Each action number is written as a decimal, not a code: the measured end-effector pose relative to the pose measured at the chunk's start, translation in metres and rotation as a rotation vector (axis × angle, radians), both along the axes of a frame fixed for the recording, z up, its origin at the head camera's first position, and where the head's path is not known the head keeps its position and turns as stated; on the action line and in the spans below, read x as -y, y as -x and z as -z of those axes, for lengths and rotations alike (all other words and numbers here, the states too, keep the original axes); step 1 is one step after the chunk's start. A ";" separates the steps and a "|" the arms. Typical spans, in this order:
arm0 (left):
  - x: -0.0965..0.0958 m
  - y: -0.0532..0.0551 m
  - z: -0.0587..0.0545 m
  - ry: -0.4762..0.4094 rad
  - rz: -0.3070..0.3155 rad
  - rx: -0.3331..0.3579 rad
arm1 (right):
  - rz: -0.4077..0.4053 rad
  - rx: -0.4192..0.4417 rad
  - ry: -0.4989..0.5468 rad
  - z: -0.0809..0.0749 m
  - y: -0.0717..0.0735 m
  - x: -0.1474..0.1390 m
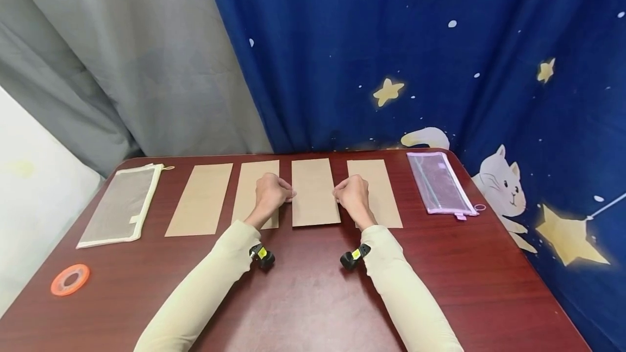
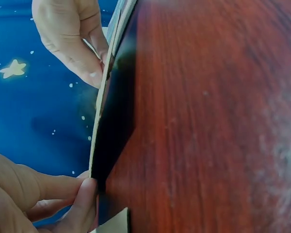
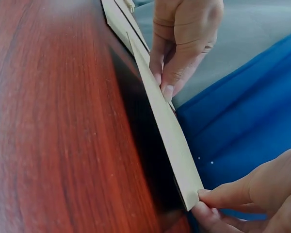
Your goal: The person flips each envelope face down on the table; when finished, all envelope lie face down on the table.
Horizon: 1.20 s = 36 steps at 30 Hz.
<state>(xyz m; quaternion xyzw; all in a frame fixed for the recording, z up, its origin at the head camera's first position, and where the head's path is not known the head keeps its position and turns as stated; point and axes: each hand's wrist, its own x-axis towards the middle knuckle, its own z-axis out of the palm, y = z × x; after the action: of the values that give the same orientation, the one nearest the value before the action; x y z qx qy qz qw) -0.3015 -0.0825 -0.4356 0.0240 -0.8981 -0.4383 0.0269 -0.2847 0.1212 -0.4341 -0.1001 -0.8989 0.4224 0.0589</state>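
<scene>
A tan cardboard sheet point(image 1: 315, 192) is held between my two hands near the middle of the table. My left hand point(image 1: 271, 197) pinches its left edge between thumb and fingers. On the opposite edge, my right hand point(image 1: 353, 197) pinches in the same way. In the left wrist view the sheet point(image 2: 98, 114) appears nearly edge-on, raised off the tabletop, with a dark area beneath it. The right wrist view shows the sheet's long edge point(image 3: 167, 131) and both hands gripping it. Similar sheets lie under the left hand point(image 1: 254, 181) and right hand point(image 1: 386, 200), partly hidden.
Another tan sheet point(image 1: 199, 200) lies farther left. A yellow-trimmed mesh zip pouch point(image 1: 119, 200) is at the far left, and a purple mesh pouch point(image 1: 442, 183) at the right. An orange ring-shaped roll point(image 1: 56, 285) lies front left. Curtains point(image 1: 332, 58) hang behind the table point(image 1: 303, 297).
</scene>
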 end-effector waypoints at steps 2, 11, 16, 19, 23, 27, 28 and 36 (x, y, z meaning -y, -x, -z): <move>-0.002 0.001 0.000 0.048 0.006 -0.010 | 0.008 0.008 -0.023 0.000 0.000 0.000; -0.010 0.004 0.005 0.135 0.027 -0.013 | 0.009 0.044 -0.118 0.001 0.000 -0.004; -0.012 0.003 0.000 0.132 0.045 -0.010 | 0.000 0.035 -0.128 -0.006 -0.003 -0.011; -0.018 0.000 -0.009 0.099 0.036 0.000 | -0.023 0.011 -0.093 -0.014 -0.005 -0.024; -0.038 -0.002 -0.022 -0.141 0.092 0.134 | -0.064 0.048 0.016 -0.025 -0.002 -0.068; -0.064 0.004 -0.030 -0.553 0.172 0.427 | -0.153 0.134 0.205 -0.031 0.003 -0.125; -0.070 0.006 -0.031 -0.647 0.175 0.503 | -0.177 0.162 0.260 -0.033 0.003 -0.138; -0.106 0.013 -0.035 -0.810 0.168 0.692 | -0.246 0.451 0.554 -0.039 0.009 -0.186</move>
<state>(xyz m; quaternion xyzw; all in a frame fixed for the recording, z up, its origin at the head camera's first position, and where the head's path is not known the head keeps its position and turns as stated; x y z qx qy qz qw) -0.3145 0.0235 -0.4009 0.1038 -0.6125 -0.7165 -0.3172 -0.2942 0.3069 -0.3948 -0.0940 -0.7463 0.6208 -0.2209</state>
